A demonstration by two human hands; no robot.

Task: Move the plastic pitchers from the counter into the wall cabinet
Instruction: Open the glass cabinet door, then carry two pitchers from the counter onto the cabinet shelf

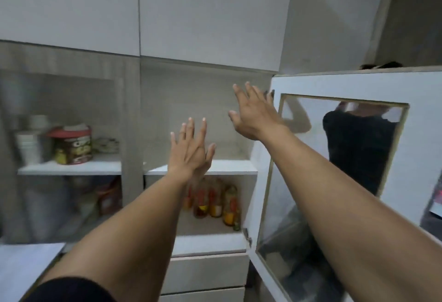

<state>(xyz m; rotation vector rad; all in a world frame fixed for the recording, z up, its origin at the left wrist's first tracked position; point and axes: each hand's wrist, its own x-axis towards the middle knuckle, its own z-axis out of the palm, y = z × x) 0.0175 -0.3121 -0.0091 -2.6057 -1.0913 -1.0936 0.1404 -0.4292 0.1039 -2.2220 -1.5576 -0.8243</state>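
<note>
The wall cabinet stands open in front of me, its glass-paned door (346, 148) swung out to the right. Its upper shelf (234, 166) is bare where it shows. My left hand (190, 151) is raised in front of that shelf, fingers spread, holding nothing. My right hand (253, 112) is higher and further right, close to the top corner of the open door, fingers apart and empty. No plastic pitcher is in view.
Several sauce bottles (215, 203) stand on the lower shelf. Behind the shut left door are a snack tub (71, 146) and stacked white cups (28, 146). White drawers (205, 273) sit below. A counter corner (21, 265) shows at lower left.
</note>
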